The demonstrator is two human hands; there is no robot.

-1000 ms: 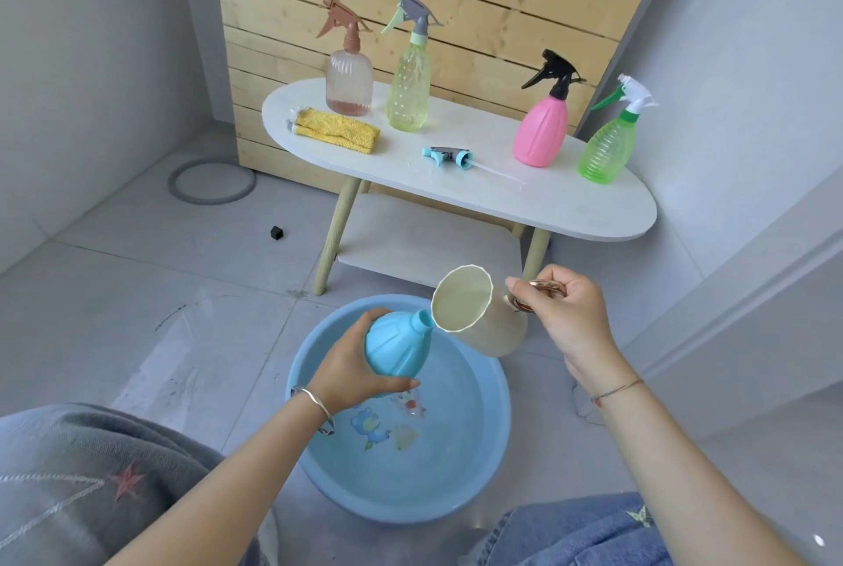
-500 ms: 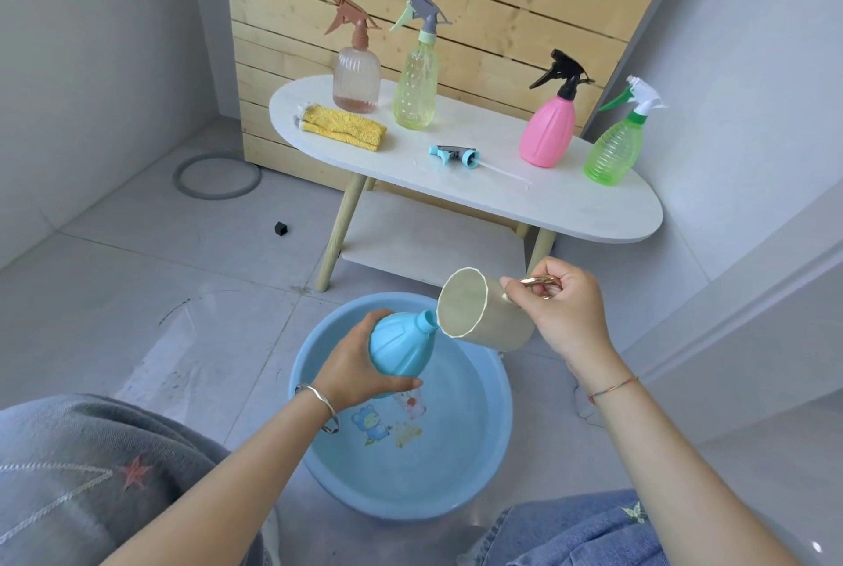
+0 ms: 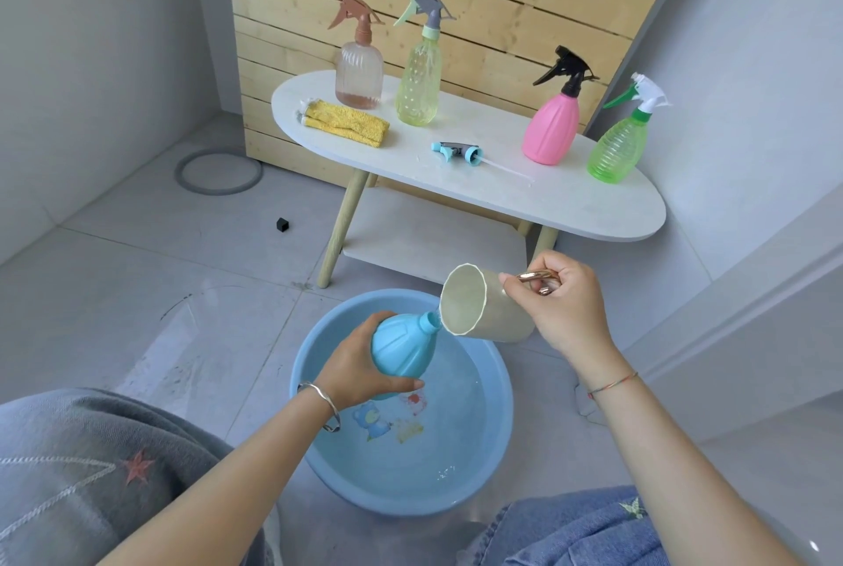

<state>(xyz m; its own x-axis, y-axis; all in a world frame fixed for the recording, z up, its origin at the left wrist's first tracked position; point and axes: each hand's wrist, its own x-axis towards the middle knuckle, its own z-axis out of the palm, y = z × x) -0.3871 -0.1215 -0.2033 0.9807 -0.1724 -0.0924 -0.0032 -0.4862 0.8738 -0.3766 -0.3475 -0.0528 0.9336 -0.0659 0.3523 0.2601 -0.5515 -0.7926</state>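
My left hand (image 3: 353,367) grips a blue bottle (image 3: 403,349) without its sprayer, tilted with the open neck up and to the right, over a blue basin (image 3: 492,451) on the floor. My right hand (image 3: 563,307) holds a beige cup (image 3: 483,305) by its metal handle (image 3: 538,279), tipped on its side so its rim touches the bottle's neck. A blue sprayer head (image 3: 458,151) with its tube lies on the white oval table (image 3: 570,205).
On the table stand spray bottles: brown (image 3: 359,75), yellow-green (image 3: 418,79), pink (image 3: 551,127) and green (image 3: 618,150); a yellow cloth (image 3: 346,123) lies at its left. A grey ring (image 3: 219,171) and small black cube (image 3: 283,224) are on the floor. My knees frame the basin.
The cup has tipped further over the bottle's neck and both hands have risen slightly; the view has shifted a little.
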